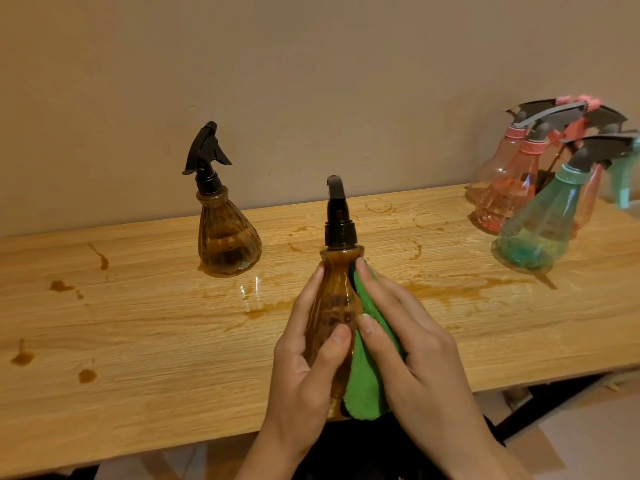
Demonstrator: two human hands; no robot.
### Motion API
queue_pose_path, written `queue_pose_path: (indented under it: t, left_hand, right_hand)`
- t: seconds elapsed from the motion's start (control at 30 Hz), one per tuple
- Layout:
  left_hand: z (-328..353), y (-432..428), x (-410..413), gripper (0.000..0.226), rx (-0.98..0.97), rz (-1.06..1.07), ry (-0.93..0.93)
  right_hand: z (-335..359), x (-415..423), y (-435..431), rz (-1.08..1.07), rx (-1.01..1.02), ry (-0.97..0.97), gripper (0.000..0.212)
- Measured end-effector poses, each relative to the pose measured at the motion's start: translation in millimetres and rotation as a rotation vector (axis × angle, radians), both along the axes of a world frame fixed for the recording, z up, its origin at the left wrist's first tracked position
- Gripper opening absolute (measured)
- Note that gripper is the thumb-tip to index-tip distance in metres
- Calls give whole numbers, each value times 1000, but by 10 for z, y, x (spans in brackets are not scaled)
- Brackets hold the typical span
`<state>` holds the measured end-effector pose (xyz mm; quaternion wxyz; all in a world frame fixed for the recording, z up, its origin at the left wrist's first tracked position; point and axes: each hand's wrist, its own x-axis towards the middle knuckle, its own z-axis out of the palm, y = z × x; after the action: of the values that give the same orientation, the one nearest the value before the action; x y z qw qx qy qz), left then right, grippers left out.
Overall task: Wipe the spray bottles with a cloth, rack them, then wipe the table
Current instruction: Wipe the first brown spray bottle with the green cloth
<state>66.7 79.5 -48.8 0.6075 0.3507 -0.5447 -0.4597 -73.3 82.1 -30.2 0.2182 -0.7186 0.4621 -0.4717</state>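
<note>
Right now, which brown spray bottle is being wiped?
The near brown bottle, gripped by the left hand, green cloth against it; the far brown bottle stands alone.

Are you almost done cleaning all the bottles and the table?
Not yet. The pink bottles and green bottle lean together at the right, maybe already racked. Now the left hand holds one brown bottle while the right hand presses the green cloth against it. The other brown bottle waits on the table, which has brown spills to wipe.
</note>
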Motion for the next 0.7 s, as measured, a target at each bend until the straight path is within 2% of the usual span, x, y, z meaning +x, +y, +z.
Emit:
queue_pose_path:
  t: [0.23, 0.5, 0.7]
  left_hand:
    - [-7, 0, -7, 54, -4, 136, 63]
    - [21, 30, -6, 52, -1, 51, 1]
    - [15, 31, -7, 51, -12, 151, 54]
  right_hand:
    - [-260, 33, 229, -61, -70, 112, 48]
    - [16, -3, -37, 37, 125, -115, 48]
    - [-178, 68, 194, 10, 47, 82, 54]
